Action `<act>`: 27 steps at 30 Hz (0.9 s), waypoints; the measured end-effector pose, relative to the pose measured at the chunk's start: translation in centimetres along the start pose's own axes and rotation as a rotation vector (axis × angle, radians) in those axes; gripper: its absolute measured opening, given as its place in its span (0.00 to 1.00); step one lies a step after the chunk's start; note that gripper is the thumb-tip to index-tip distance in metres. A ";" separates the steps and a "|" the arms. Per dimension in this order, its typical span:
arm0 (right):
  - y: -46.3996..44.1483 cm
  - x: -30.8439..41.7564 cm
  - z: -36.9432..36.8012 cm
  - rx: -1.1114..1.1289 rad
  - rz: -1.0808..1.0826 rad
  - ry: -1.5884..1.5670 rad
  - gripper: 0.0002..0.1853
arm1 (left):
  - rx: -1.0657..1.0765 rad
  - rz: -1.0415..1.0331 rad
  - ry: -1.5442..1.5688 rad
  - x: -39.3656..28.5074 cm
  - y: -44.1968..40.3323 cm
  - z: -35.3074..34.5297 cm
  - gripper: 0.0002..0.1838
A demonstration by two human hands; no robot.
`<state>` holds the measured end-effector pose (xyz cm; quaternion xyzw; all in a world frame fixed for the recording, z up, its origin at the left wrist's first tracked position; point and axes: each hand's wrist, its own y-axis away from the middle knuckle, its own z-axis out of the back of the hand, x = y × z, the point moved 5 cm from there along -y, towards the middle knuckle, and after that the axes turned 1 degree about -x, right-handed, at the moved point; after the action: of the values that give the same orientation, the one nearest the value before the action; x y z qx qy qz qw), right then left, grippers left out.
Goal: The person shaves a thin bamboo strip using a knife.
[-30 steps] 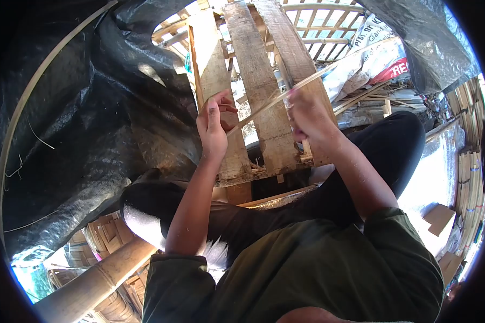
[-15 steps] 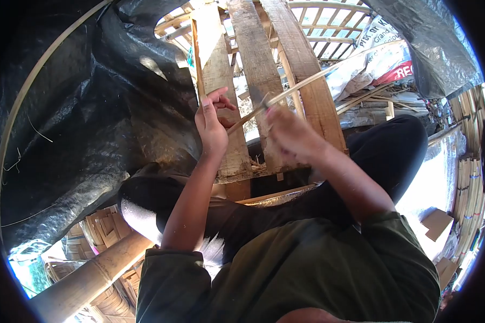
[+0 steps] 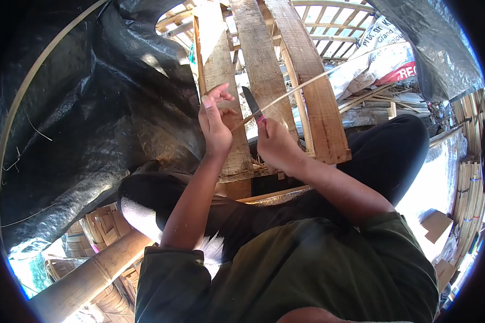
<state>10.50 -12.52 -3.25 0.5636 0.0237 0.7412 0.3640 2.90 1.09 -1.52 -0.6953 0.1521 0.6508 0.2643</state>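
My right hand (image 3: 278, 146) is wrapped round the pink handle of a knife (image 3: 251, 102), whose dark blade points up and to the left. The blade lies against a thin pale strip (image 3: 302, 86) that slants from my left hand up to the right across the planks. My left hand (image 3: 216, 123) is at the lower end of the strip, thumb up and fingers curled apart; how it grips the strip is partly hidden. Under both hands is a slatted wooden bench (image 3: 261, 48) with gaps between its boards.
Black plastic sheeting (image 3: 108, 107) hangs at the left. A thick bamboo pole (image 3: 97, 274) lies at the lower left. A printed white sack (image 3: 380, 56) and loose strips (image 3: 374, 97) are at the upper right. Bundled strips (image 3: 469, 188) stand at the far right.
My right hand has moved left and down along the strip with the knife, closer to my left hand. My left hand has stayed nearly in place.
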 end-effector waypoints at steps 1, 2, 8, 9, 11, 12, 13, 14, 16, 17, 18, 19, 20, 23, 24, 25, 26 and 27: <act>0.2 1.0 1.2 -0.001 -0.001 -0.002 0.20 | 0.002 0.001 -0.001 0.4 0.0 0.1 0.39; 0.8 2.6 3.1 0.018 -0.094 -0.156 0.20 | -0.010 -0.020 0.046 0.7 -0.2 0.2 0.39; 0.3 1.0 0.0 -0.004 0.116 -0.081 0.19 | 0.007 -0.041 0.126 0.8 -0.6 0.3 0.39; 0.9 2.3 0.8 -0.006 0.112 -0.083 0.19 | 0.012 -0.041 0.153 0.9 -0.5 0.3 0.40; 1.3 3.1 1.1 0.157 -0.072 -0.203 0.16 | 0.011 -0.036 0.162 0.9 -0.5 0.2 0.40; 1.1 2.6 0.9 0.167 -0.064 -0.163 0.14 | 0.010 -0.030 0.170 1.0 -0.5 0.2 0.40; 1.2 2.7 0.9 0.166 -0.064 -0.164 0.14 | 0.012 -0.030 0.170 0.8 -0.4 0.2 0.40; 1.4 2.7 0.7 0.191 -0.137 -0.264 0.13 | 0.020 -0.019 0.161 0.7 -0.3 0.1 0.40; 1.1 2.6 1.0 0.214 -0.207 -0.361 0.12 | 0.027 -0.011 0.155 0.7 -0.4 -0.1 0.41; 0.7 2.4 1.0 0.303 -0.307 -0.511 0.11 | 0.022 -0.005 0.175 0.8 -0.5 0.0 0.41; 0.7 2.3 0.7 0.393 -0.408 -0.661 0.11 | 0.016 0.002 0.195 0.9 -0.5 0.1 0.41; 0.9 2.3 0.4 0.394 -0.406 -0.660 0.11 | 0.015 0.000 0.195 0.8 -0.3 0.2 0.41; 1.2 2.6 -0.1 0.415 -0.418 -0.707 0.12 | 0.010 -0.027 0.128 0.6 -0.2 0.3 0.41; 1.1 2.2 -0.4 0.407 -0.347 -0.722 0.15 | -0.023 -0.066 0.057 0.9 -0.4 0.6 0.41; 0.3 1.9 1.0 0.220 -0.238 -0.579 0.18 | -0.055 -0.077 0.056 1.2 -0.5 0.8 0.41; -0.2 1.9 2.5 0.037 -0.129 -0.431 0.22 | -0.057 -0.076 0.055 1.1 -0.5 0.8 0.41; -0.1 2.5 4.2 0.010 -0.067 -0.382 0.22 | -0.053 -0.089 0.046 0.9 -0.5 0.7 0.40; -0.7 2.1 4.1 0.014 -0.066 -0.376 0.22 | -0.050 -0.102 0.038 0.7 -0.4 0.6 0.40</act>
<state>14.11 -12.38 -0.33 0.6936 -0.0214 0.6101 0.3823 2.72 1.88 -2.18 -0.7209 0.1049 0.6267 0.2767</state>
